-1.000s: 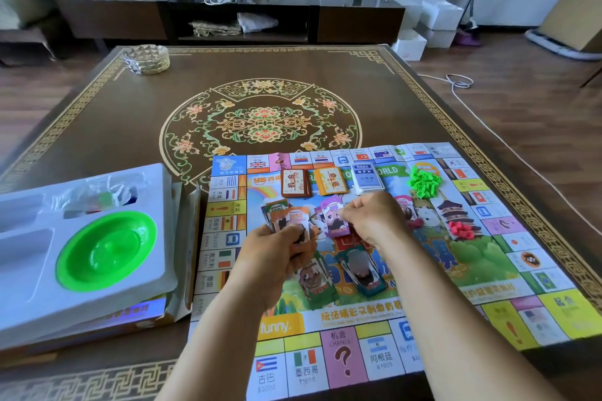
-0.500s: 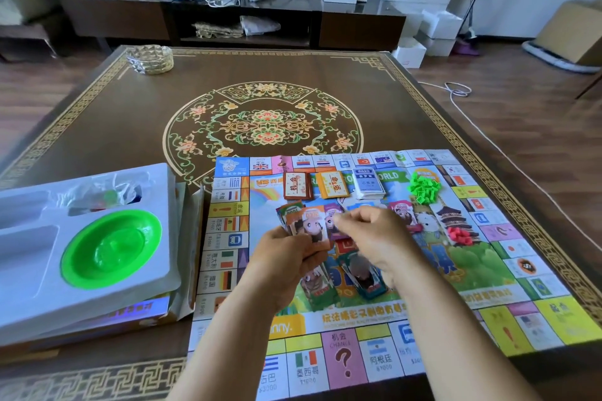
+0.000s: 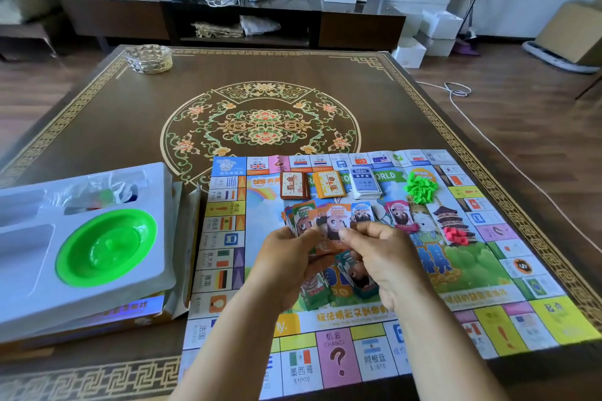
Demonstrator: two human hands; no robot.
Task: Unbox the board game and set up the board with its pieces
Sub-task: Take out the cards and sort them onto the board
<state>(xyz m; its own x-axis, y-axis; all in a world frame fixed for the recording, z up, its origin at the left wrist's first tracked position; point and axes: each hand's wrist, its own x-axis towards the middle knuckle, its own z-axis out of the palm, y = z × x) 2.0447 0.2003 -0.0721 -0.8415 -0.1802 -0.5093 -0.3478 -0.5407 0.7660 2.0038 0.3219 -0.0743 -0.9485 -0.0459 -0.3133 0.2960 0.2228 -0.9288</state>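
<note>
The paper game board [image 3: 488, 296] lies unfolded on the near right of the table. My left hand [image 3: 286, 257] grips a fanned stack of play money notes [image 3: 306, 218] above the board's middle. My right hand [image 3: 381, 257] pinches the front orange note [image 3: 337, 221] of that fan. More notes lie on the board: a blue one [image 3: 362, 212], a pink one [image 3: 400, 215] and piles under my hands [image 3: 358, 283]. Three card decks, brown [image 3: 293, 185], orange [image 3: 330, 184] and blue [image 3: 365, 183], sit along the far side. Green houses [image 3: 421, 187] and red pieces [image 3: 456, 234] lie at the right.
The white box insert [image 3: 156, 238] with a green dish [image 3: 104, 246] and a bag of small pieces [image 3: 104, 194] rests on the game box [image 3: 130, 309] at the left. A glass bowl [image 3: 148, 57] stands at the table's far left corner. A white cable [image 3: 488, 137] runs over the floor right.
The fan of notes in my left hand has risen slightly and my right hand has come back to it, now pinching the front orange note. The camera tilted down a little.
</note>
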